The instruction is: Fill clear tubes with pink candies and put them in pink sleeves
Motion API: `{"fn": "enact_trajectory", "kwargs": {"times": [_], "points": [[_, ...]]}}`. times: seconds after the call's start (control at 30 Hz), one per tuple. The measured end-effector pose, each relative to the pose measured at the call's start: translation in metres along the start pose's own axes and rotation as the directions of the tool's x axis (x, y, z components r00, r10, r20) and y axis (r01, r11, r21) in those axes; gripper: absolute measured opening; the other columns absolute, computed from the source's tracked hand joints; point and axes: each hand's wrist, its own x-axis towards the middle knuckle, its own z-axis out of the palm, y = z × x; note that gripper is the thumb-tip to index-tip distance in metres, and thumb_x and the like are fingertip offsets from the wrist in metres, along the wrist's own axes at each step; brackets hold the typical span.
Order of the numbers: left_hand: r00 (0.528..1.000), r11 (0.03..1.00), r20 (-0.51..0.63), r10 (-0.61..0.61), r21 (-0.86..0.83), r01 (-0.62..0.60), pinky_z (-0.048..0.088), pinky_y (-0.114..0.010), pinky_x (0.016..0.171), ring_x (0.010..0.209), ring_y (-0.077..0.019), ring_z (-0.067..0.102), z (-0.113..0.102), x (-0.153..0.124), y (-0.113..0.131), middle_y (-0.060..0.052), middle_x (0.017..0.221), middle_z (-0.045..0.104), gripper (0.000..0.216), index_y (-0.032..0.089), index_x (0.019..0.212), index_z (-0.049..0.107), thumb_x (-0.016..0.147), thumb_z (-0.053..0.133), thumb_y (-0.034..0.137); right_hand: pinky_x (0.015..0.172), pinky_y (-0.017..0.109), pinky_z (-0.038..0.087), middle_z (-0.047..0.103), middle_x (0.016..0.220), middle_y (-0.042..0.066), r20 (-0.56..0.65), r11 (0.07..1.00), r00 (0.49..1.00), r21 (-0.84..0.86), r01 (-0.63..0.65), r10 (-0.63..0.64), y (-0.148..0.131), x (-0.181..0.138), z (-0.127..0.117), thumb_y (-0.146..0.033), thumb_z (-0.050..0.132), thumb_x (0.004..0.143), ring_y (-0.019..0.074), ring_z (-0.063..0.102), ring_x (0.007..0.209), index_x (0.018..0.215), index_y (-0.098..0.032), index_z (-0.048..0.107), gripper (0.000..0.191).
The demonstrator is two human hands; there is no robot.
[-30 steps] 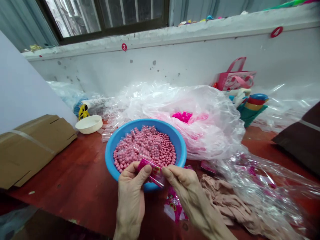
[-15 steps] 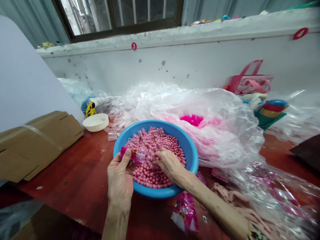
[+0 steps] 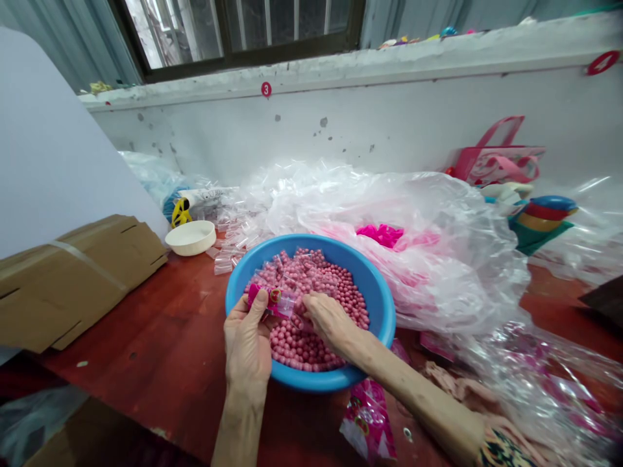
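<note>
My left hand [image 3: 249,347] pinches a small pink-and-clear plastic packet [image 3: 281,302] between thumb and fingers, over the left side of a blue basin [image 3: 386,314]. The packet's clear end points right. My right hand [image 3: 331,322] is above the basin with its fingers closed beside that clear end; what they hold, if anything, is hidden. Round pink beads [image 3: 299,347] fill the basin. Small clear plastic pieces with beads in them lie on top of the beads at the back.
Clear plastic sheeting [image 3: 438,240] heaps up behind and right of the basin. A white shallow dish [image 3: 191,239] and flat cardboard [image 3: 82,279] are left. Pink printed packets [image 3: 370,421] lie in front on the red table [image 3: 160,370]. A pink bag [image 3: 499,159] stands by the wall.
My right hand's fingers have closed and come nearer to the packet's clear end. My left hand still grips the packet. The whole view has shifted slightly.
</note>
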Motion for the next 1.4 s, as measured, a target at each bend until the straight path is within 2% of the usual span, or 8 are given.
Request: {"fn": "enact_trajectory", "kwargs": {"times": [0.17,0.4,0.57,0.7,0.93,1.03,1.17,1.4], "points": [[1.000,1.000,0.016,-0.017,0.008,0.016,0.050,-0.016,0.047,0.051,-0.0092,0.064,-0.002,0.004,0.001,0.002,0.064,0.070,0.022,0.014,0.074,0.065,0.058,0.081,0.014,0.061,0.026,0.039,0.063,0.065,0.004,0.047,0.982,0.988,0.112,-0.151,0.146,-0.002,0.007,-0.017,-0.009,0.047,0.077,0.0152,0.055,0.063,0.063,-0.016,0.055,0.018],[1.000,0.999,0.015,-0.025,-0.029,0.025,0.052,-0.018,0.053,0.051,-0.0092,0.064,-0.001,0.004,0.001,0.003,0.063,0.070,0.022,0.014,0.072,0.065,0.058,0.081,0.014,0.058,0.024,0.039,0.062,0.067,0.001,0.015,0.922,0.971,0.313,-0.230,0.237,-0.028,-0.008,-0.050,-0.021,0.048,0.082,0.0146,0.056,0.064,0.072,-0.016,0.059,0.016],[0.999,0.999,0.018,-0.035,-0.011,0.035,0.052,-0.018,0.055,0.055,-0.0096,0.065,-0.001,0.001,0.000,0.002,0.065,0.070,0.019,0.014,0.073,0.065,0.060,0.080,0.013,0.064,0.027,0.045,0.061,0.072,0.001,0.001,0.710,0.943,0.657,-0.253,0.334,-0.046,-0.025,-0.060,-0.033,0.050,0.084,0.0155,0.058,0.070,0.080,-0.018,0.057,0.017],[0.999,0.999,0.032,-0.038,-0.007,0.039,0.051,-0.017,0.056,0.055,-0.0089,0.065,0.000,-0.003,-0.001,0.003,0.064,0.070,0.021,0.015,0.071,0.066,0.058,0.082,0.016,0.064,0.027,0.046,0.060,0.072,0.001,0.070,0.597,0.942,0.757,-0.265,0.329,-0.057,-0.033,-0.064,-0.034,0.052,0.083,0.0148,0.059,0.069,0.080,-0.018,0.057,0.017],[1.000,1.000,0.000,-0.026,0.009,0.026,0.049,-0.018,0.054,0.054,-0.0092,0.063,0.004,-0.003,-0.002,0.002,0.064,0.070,0.025,0.015,0.070,0.066,0.052,0.083,0.013,0.058,0.024,0.042,0.057,0.070,-0.001,-0.006,0.679,0.937,0.691,-0.248,0.349,-0.054,-0.040,-0.060,-0.033,0.051,0.084,0.0121,0.052,0.064,0.080,-0.018,0.058,0.018],[1.000,0.995,-0.005,-0.031,0.095,0.031,0.049,-0.018,0.055,0.055,-0.0100,0.063,0.005,-0.005,-0.003,0.001,0.063,0.069,0.024,0.013,0.069,0.066,0.051,0.081,0.012,0.060,0.025,0.046,0.061,0.075,0.002,-0.066,0.653,0.918,0.723,-0.226,0.392,-0.052,-0.041,-0.059,-0.036,0.053,0.083,0.0135,0.056,0.067,0.086,-0.017,0.059,0.020],[0.987,0.971,0.086,-0.136,0.210,0.116,0.052,-0.022,0.057,0.055,-0.0126,0.064,0.005,-0.015,-0.006,-0.002,0.061,0.069,0.020,0.011,0.071,0.065,0.056,0.077,0.015,0.067,0.026,0.050,0.066,0.085,0.004,-0.124,0.590,0.882,0.784,-0.194,0.455,-0.059,-0.043,-0.054,-0.036,0.056,0.084,0.0149,0.063,0.075,0.095,-0.018,0.060,0.022],[0.966,0.959,0.190,-0.177,0.253,0.126,0.051,-0.020,0.059,0.060,-0.0115,0.064,0.006,-0.022,-0.014,-0.002,0.067,0.070,0.021,0.012,0.080,0.064,0.061,0.075,0.015,0.070,0.025,0.050,0.066,0.086,0.003,-0.180,0.637,0.860,0.745,-0.198,0.478,-0.057,-0.051,-0.046,-0.035,0.055,0.086,0.0151,0.063,0.077,0.097,-0.018,0.061,0.021]]}}
